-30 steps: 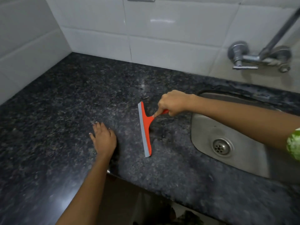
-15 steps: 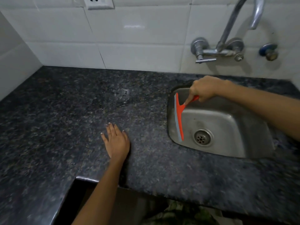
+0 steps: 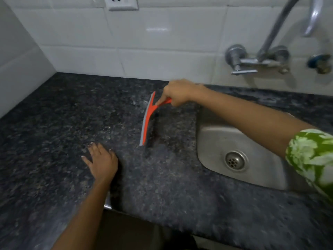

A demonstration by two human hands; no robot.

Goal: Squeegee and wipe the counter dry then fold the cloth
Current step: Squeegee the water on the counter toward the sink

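Note:
A red squeegee [image 3: 148,120] with a grey rubber blade stands on the dark speckled granite counter [image 3: 63,127], left of the sink. My right hand [image 3: 177,92] grips its red handle from the far end, with the blade running toward me and its lower tip on the stone. Flat on the counter, fingers spread, rests my left hand [image 3: 100,162], a short way left of the blade's near end. No cloth is in view.
A steel sink [image 3: 216,141] with a round drain [image 3: 235,161] is set into the counter at right. A wall tap [image 3: 259,59] with a tall spout hangs above it. White tiles back the counter, with a socket [image 3: 123,2] at top.
The squeegee has moved left from over the sink's left rim back onto the counter. My left hand stays flat on the stone.

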